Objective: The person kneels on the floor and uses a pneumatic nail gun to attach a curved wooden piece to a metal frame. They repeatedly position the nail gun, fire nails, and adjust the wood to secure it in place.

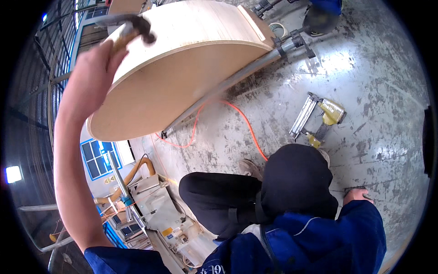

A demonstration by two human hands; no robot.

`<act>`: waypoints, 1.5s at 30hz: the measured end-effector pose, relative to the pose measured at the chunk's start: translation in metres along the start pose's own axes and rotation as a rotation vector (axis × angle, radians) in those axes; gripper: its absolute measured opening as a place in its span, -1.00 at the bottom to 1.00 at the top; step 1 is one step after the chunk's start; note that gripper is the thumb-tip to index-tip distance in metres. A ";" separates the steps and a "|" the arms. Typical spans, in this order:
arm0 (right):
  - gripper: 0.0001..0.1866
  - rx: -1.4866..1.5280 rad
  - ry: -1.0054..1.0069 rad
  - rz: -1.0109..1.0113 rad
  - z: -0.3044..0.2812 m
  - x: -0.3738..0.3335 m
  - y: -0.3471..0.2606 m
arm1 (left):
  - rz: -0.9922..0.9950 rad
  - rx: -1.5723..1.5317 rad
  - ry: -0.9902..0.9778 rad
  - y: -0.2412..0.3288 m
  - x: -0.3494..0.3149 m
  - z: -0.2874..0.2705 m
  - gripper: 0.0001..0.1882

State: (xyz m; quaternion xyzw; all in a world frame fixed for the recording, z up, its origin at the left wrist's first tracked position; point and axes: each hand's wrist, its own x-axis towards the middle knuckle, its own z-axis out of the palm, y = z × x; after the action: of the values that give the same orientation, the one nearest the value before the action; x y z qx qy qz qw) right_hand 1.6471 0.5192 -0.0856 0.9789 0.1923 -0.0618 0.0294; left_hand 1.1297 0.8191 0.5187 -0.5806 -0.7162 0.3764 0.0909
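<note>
Raised at the upper left, my left hand (93, 68) is closed round the wooden handle of a claw hammer (137, 28). The hammer head is slightly blurred, above the curved plywood side of a large half-round wooden piece (182, 86). A long metal bar clamp (219, 89) runs along the straight edge of this piece. Low on the right, my right hand (357, 195) is beside my knee, close to the floor. Its fingers look curled, partly hidden by the sleeve, and a small dark thing shows at them; I cannot make out what it is.
A yellow-green nail gun (331, 113) lies on the scuffed grey floor (383, 150) ahead of my knee. An orange air hose (246, 121) curves beneath the wooden piece. Machinery (159, 210) with a brown duct stands at the lower left. Another person's dark shoe (321, 19) is at the top right.
</note>
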 end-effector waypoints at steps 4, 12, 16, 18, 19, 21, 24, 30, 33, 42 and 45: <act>-0.37 -0.030 0.024 0.027 -0.005 0.004 0.001 | -0.161 -0.228 0.290 0.039 0.007 -0.009 -0.65; -0.38 -0.047 0.052 0.103 0.016 0.012 0.022 | 0.192 -0.205 0.299 0.063 0.040 0.004 -0.66; -0.39 -0.056 0.094 0.106 0.046 0.014 0.031 | 0.352 0.043 0.169 0.058 0.049 0.053 -0.70; -0.39 -0.049 0.126 0.116 0.053 0.016 0.034 | 0.244 0.008 0.055 0.071 0.043 0.047 -0.70; -0.39 -0.044 0.150 0.120 0.055 0.016 0.037 | 0.252 -0.032 0.060 0.074 0.034 0.052 -0.69; -0.39 -0.038 0.199 0.122 0.064 0.026 0.045 | 0.279 -0.123 0.130 0.069 0.006 0.076 -0.71; -0.40 -0.015 0.322 0.149 0.061 0.030 0.050 | 0.159 -0.256 0.093 0.059 -0.008 0.091 -0.55; -0.40 0.003 0.364 0.074 0.088 0.035 0.029 | 0.567 0.051 0.574 0.005 0.000 0.067 -0.58; -0.41 0.008 0.417 0.116 0.089 0.038 0.011 | 0.441 0.151 0.331 0.039 -0.011 0.058 -0.60; -0.43 0.819 -0.717 -0.483 0.026 -0.088 -0.143 | 0.459 -0.777 -0.041 0.019 -0.064 0.217 -0.64; -0.52 0.761 -1.042 -0.385 -0.004 -0.126 -0.188 | 0.511 -0.936 -0.227 0.053 -0.082 0.371 -0.65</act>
State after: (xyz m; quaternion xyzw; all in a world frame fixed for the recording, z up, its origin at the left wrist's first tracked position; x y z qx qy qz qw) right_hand 1.4606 0.6459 -0.0712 0.7115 0.2889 -0.5938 -0.2403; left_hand 0.9847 0.5863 0.2502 -0.6705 -0.6485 0.0877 -0.3496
